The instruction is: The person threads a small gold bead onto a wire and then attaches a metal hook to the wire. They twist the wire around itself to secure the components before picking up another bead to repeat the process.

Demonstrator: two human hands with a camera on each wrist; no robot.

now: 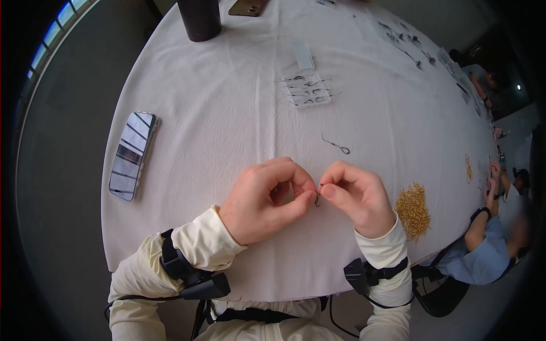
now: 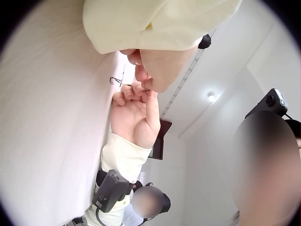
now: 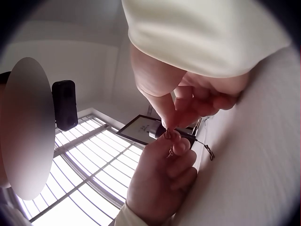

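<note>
In the head view my left hand (image 1: 264,196) and right hand (image 1: 358,199) meet fingertip to fingertip above the cloth. Between them they pinch a small dark looped metal hook (image 1: 318,200), mostly hidden by the fingers. A dark curve of this hook (image 2: 147,92) shows at the fingertips in the left wrist view. A small gold-coloured piece (image 3: 171,151) is at the left hand's fingers in the right wrist view. Just beyond the hands lies a loose dark wire with a looped end (image 1: 344,150). Right of the right hand sits a pile of tiny gold-coloured metal pieces (image 1: 413,211).
A clear compartment box (image 1: 310,102) of dark hooks lies farther up the cloth, near a pale flat strip (image 1: 303,55). A phone (image 1: 132,156) is at left and a dark cup (image 1: 200,20) at the back. Another person's arm (image 1: 480,227) is at the right edge.
</note>
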